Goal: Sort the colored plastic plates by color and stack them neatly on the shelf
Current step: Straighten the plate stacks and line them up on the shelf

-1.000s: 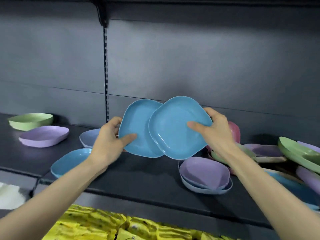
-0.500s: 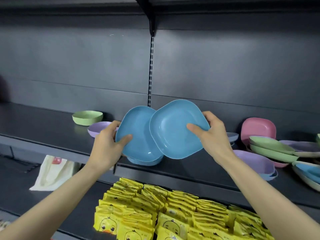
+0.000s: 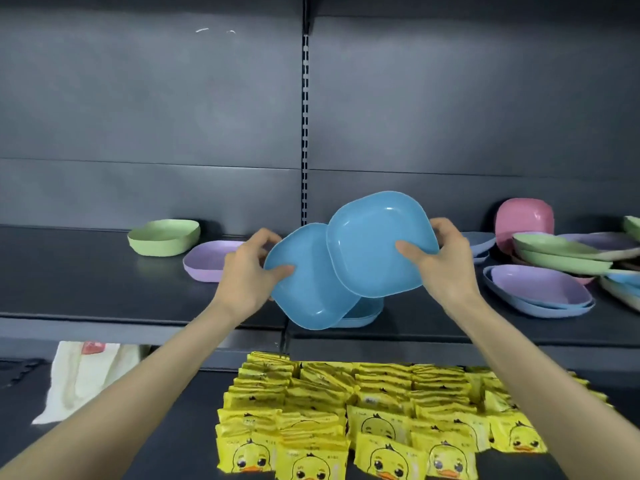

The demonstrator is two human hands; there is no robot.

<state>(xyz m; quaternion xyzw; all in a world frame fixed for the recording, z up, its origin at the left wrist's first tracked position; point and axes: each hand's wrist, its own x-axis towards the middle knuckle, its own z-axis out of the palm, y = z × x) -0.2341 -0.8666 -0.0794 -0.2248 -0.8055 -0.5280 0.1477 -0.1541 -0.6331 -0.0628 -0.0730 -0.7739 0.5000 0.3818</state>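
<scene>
**Two blue plates up in the air, each held by one edge**

The risk I see is a slip. Both plates are tilted with their hollow sides toward the person, and each is gripped at one rim only, so most of its weight hangs beyond the grip. The right-hand blue plate (image 3: 377,244) overlaps the front of the left-hand blue plate (image 3: 308,292) mid-frame. A knock between them as they are brought together could twist one loose. It could then fall past the shelf (image 3: 86,289) onto the yellow duck packets (image 3: 346,410) at the bottom of the frame. The blue stack (image 3: 363,311) just below the two plates sits close to the shelf's front lip. A hard or crooked landing could push it off, or leave the pile askew instead of nested.

The left hand (image 3: 247,271) grips its plate's left rim, thumb on the inner face and fingers (image 3: 266,237) curled over the rim behind. The right hand (image 3: 446,261) does the same on the right rim of the other plate, thumb lying across the inner face and fingers (image 3: 440,225) wrapped behind. Both plates sit centre-frame, above the shelf and clear of it.

At the right edge of the frame, a mixed pile (image 3: 561,251) of green, purple and pink plates is unsorted.
</scene>
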